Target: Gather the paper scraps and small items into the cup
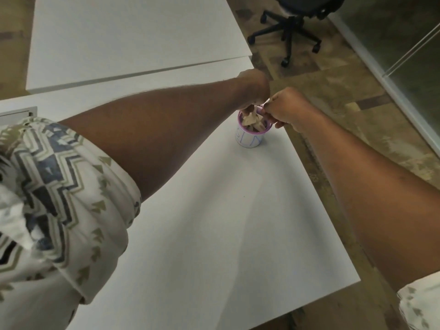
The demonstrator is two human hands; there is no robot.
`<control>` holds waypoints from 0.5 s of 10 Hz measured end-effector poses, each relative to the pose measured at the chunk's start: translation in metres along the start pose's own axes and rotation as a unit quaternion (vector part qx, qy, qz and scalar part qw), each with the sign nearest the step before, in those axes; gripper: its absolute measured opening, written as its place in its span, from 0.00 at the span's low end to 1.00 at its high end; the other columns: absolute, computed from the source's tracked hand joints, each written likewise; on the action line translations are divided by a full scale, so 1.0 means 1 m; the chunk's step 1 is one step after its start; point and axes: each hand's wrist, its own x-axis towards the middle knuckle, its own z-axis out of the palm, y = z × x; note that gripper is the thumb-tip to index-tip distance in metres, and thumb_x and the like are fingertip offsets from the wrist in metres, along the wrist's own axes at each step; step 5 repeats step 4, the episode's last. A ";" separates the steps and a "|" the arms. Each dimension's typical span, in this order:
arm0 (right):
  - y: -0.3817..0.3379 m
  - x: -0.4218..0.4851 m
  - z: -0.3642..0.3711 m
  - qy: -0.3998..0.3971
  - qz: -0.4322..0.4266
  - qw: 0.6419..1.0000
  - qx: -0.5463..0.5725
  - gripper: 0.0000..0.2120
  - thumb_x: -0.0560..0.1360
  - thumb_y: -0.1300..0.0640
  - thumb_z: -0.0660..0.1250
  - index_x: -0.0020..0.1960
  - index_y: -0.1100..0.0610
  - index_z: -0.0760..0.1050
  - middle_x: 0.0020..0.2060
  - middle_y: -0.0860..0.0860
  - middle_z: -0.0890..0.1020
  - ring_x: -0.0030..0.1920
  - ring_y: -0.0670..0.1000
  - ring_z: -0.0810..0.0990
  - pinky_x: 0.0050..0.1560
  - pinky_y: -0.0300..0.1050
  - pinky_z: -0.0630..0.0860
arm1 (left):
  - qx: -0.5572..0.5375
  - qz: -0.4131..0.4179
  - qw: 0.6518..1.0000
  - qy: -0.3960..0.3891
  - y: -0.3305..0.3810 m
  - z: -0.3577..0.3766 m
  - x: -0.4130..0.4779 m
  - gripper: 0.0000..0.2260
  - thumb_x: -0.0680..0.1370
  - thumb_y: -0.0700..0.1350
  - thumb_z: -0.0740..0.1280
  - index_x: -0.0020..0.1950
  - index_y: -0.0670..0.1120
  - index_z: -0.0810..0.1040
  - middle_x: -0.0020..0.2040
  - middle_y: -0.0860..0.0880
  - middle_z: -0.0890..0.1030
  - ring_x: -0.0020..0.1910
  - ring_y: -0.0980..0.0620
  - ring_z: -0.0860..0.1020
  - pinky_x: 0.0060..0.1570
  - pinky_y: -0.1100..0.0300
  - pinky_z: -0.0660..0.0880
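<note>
A small white cup [250, 139] with a purple rim and blue markings stands near the right edge of the white table [214, 222]. Brown paper scraps [252, 122] fill it to the brim. My left hand [253, 90] hovers over the cup's far side with its fingertips down on the scraps. My right hand [287, 108] is at the cup's right side, fingers curled and pinching the purple rim. The fingertips of both hands are partly hidden by each other and the cup.
A second white table [133, 34] butts against the far side, with a seam between them. A black wheeled office chair [292, 27] stands on the patterned floor beyond. The table's right edge runs just past the cup.
</note>
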 end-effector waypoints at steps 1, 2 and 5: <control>0.000 -0.005 -0.002 0.005 0.001 1.000 -0.014 0.11 0.77 0.52 0.71 0.50 0.60 0.82 0.44 0.56 0.85 0.35 0.52 0.82 0.37 0.42 0.77 | 0.007 0.023 0.998 0.063 -0.003 0.000 -0.006 0.08 0.81 0.39 0.64 0.57 0.38 0.78 0.43 0.46 0.78 0.48 0.50 0.80 0.54 0.61 0.77; 0.003 -0.009 -0.004 0.006 -0.008 1.000 -0.021 0.11 0.77 0.53 0.70 0.53 0.60 0.81 0.46 0.56 0.85 0.40 0.53 0.83 0.43 0.46 0.81 | 0.034 0.056 0.992 0.108 -0.003 0.001 -0.014 0.01 0.81 0.38 0.64 0.51 0.42 0.75 0.37 0.48 0.72 0.44 0.51 0.75 0.46 0.62 0.74; 0.002 -0.040 -0.002 0.049 -0.100 0.993 0.044 0.09 0.77 0.57 0.65 0.49 0.60 0.82 0.44 0.53 0.83 0.39 0.49 0.79 0.33 0.41 0.76 | 0.047 0.029 0.991 0.124 -0.026 -0.004 -0.019 0.05 0.77 0.41 0.66 0.50 0.42 0.79 0.43 0.48 0.81 0.42 0.49 0.81 0.37 0.59 0.78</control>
